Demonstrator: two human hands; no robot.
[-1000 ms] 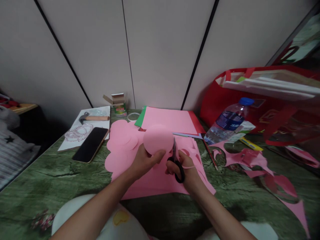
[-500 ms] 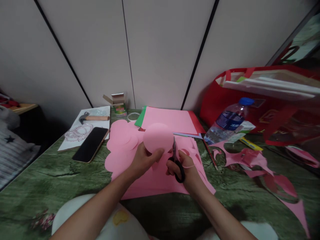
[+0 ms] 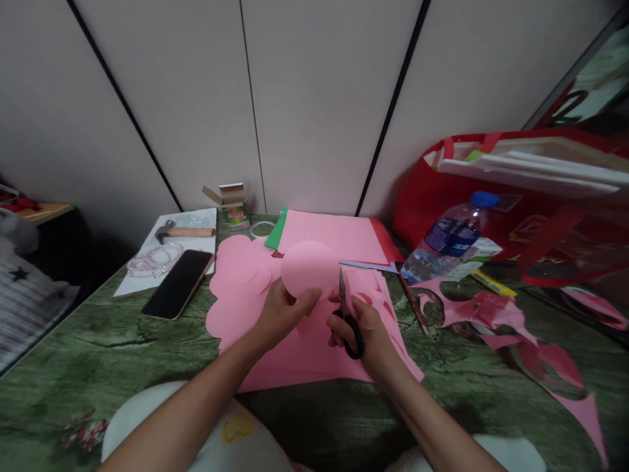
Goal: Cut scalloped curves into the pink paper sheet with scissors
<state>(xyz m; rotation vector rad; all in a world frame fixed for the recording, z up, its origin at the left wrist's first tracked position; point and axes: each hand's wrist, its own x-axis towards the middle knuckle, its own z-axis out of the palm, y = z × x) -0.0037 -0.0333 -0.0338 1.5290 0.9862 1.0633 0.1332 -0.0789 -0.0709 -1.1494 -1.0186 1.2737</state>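
Note:
Pinched between the thumb and fingers of my left hand [image 3: 285, 311] is a round pink paper disc [image 3: 308, 265], held up above the pink sheets. Scissors [image 3: 350, 331] with black handles are gripped in my right hand [image 3: 361, 324], blades pointing up at the disc's right edge. Whether the blades touch the paper I cannot tell. Below both hands lie large pink paper sheets [image 3: 295, 367]. Several cut pink circles [image 3: 238, 262] overlap on the left of these sheets, and curved pink offcuts [image 3: 381, 298] rest on the right.
A phone [image 3: 177, 285], a hammer [image 3: 189, 231] and a beaded string [image 3: 154, 261] lie left. Coloured paper [image 3: 334, 236] is stacked behind. A water bottle [image 3: 449, 236], a red bag [image 3: 417, 190], a pencil [image 3: 413, 305] and pink scraps [image 3: 496, 314] are on the right.
The scissors and my right fingers have shifted slightly, and the blade tips sit a little further left. A thin pink strip near my right hand no longer shows. The left hand barely moved.

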